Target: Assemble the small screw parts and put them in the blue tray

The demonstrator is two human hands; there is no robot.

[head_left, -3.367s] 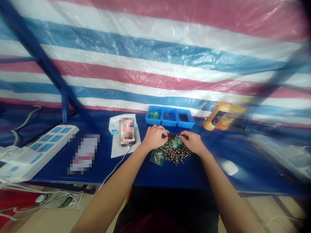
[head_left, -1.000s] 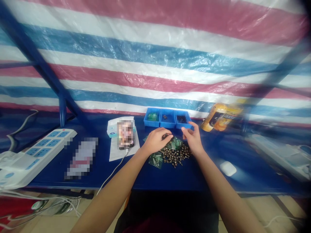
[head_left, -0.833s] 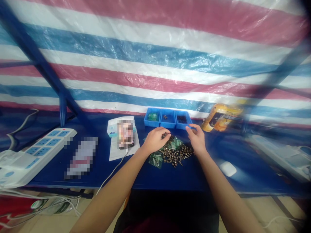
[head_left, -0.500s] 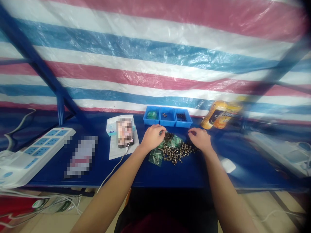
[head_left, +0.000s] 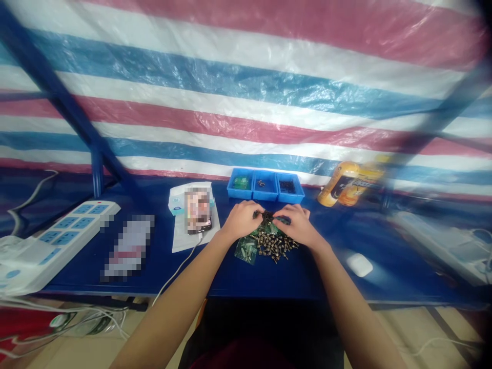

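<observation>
My left hand (head_left: 243,220) is at the left of a pile of small brass-coloured metal fittings (head_left: 274,247), fingers curled and thumb and fingertips pinched together. What they hold, if anything, is too small to make out. From the other side my right hand (head_left: 295,222) reaches in, thumb and forefinger bent towards each other at a cluster of small dark parts (head_left: 267,217). Anything between those fingertips is hidden. The two hands' fingertips are close together above the pile. Small clear-green bags (head_left: 246,250) with pale pieces in them lie beside and under the fittings.
Three joined blue bins (head_left: 265,195) stand behind the pile, holding green bags, a few fittings and dark parts. A phone (head_left: 199,210) leans on a box at left, its cable running forward. Power strips (head_left: 73,236), yellow bottles (head_left: 340,183) and a white case (head_left: 360,265) flank them.
My right hand has moved left, from the pile's right edge to the dark parts near my left hand. The left hand has stayed almost in place.
</observation>
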